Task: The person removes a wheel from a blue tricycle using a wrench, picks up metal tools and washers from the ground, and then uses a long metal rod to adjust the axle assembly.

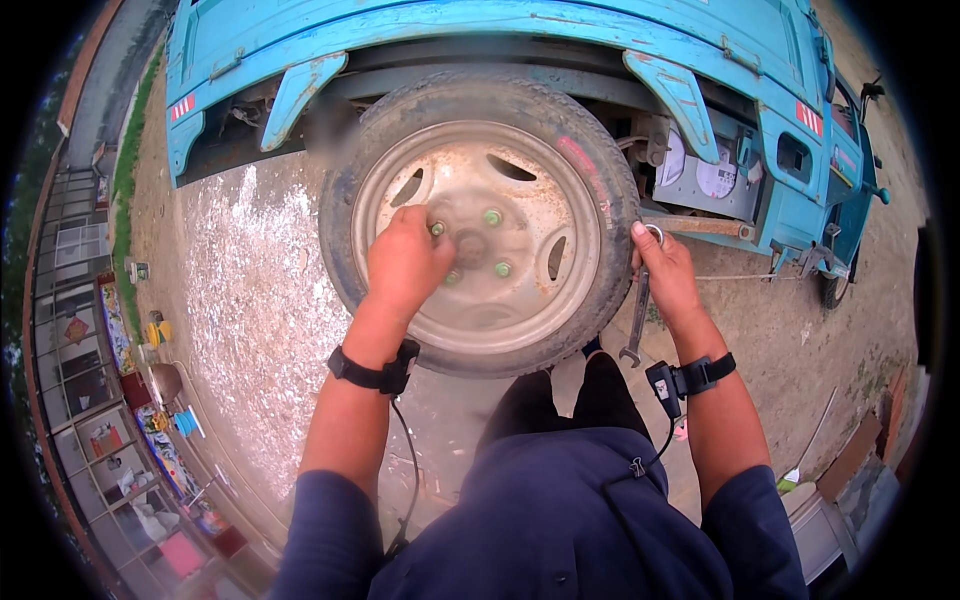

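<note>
A large wheel (pixel 480 325) with a dusty, rust-spotted steel rim and black tire stands upright in front of me, against the side of a blue truck. Several green wheel nuts (pixel 492 217) ring its hub. My left hand (pixel 405 258) is closed at the upper left wheel nut (pixel 437 229), its fingertips partly hidden behind the hand. Beside the tire's right edge, my right hand (pixel 668 275) grips a combination wrench (pixel 640 310) near its ring end. The wrench hangs downward with its open jaw lowest.
The blue truck body (pixel 500 25) overhangs the wheel, with brackets on both sides. A metal box (pixel 705 180) sits under it at the right. Concrete ground (pixel 250 300) spreads to the left. A long low building with windows (pixel 85 370) lines the far left.
</note>
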`<state>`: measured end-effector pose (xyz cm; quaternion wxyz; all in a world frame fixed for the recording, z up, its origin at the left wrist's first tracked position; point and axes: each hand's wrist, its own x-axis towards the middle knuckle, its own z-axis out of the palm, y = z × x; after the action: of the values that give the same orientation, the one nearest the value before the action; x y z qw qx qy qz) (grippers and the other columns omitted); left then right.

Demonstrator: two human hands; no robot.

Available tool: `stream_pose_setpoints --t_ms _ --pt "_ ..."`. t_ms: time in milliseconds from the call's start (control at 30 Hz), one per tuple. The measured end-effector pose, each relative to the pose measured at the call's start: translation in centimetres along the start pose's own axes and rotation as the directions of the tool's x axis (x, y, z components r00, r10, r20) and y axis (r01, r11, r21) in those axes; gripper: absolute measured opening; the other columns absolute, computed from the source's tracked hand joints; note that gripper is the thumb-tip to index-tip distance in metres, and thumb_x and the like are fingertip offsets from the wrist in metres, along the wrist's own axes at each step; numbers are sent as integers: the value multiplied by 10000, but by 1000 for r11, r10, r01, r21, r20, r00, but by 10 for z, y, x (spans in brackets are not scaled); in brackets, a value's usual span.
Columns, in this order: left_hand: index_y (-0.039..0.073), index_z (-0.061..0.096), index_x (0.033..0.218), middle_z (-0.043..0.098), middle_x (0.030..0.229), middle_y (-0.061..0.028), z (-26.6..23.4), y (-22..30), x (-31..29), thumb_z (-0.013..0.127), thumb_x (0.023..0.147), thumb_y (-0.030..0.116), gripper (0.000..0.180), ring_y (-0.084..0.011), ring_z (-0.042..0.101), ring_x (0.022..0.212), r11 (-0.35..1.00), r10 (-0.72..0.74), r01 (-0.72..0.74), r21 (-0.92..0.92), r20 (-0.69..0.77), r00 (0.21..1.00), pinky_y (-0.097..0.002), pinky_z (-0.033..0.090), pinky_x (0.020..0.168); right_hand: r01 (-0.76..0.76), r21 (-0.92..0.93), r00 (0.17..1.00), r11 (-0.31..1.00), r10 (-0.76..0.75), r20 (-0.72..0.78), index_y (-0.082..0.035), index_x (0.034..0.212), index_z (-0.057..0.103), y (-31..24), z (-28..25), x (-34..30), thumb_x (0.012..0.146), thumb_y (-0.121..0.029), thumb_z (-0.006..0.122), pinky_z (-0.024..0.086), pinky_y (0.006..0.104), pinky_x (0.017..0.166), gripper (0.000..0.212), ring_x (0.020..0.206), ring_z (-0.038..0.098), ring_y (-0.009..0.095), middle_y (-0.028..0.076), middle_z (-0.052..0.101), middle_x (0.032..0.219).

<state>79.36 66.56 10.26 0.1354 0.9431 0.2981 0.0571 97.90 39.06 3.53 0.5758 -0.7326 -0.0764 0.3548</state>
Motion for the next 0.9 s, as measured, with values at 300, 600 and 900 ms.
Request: stream_pose_setpoints --t_ms 300,600,900 --pt "71 596 1067 625 968 -32 -17 -30 -24 621 873 85 196 -129 586 716 21 -231 351 -936 337 913 -229 445 540 21 -18 1000 1000 -21 10 -42 734 547 -1 0 0 988 -443 585 439 274 592 476 603 507 104 16 537 624" --pt "72 624 1056 647 908 -56 -10 -27 -11 661 870 114 194 -187 596 697 781 -106 172 -600 144 984 -267 488 585 10 18 1000 1000 -10 -7 -51 699 530 2 0 0 987 -439 590 437 277 584 486 590 496 106 13 524 619" --pt "61 641 1059 681 1005 -162 -11 0 1 731 820 208 294 -369 671 890 999 13 -16 28 104 994 -447 544 745 5 -14 1000 1000 -5 -7 -49 705 536 -3 1 -1 990 -432 585 437 275 588 480 591 502 109 16 527 616"
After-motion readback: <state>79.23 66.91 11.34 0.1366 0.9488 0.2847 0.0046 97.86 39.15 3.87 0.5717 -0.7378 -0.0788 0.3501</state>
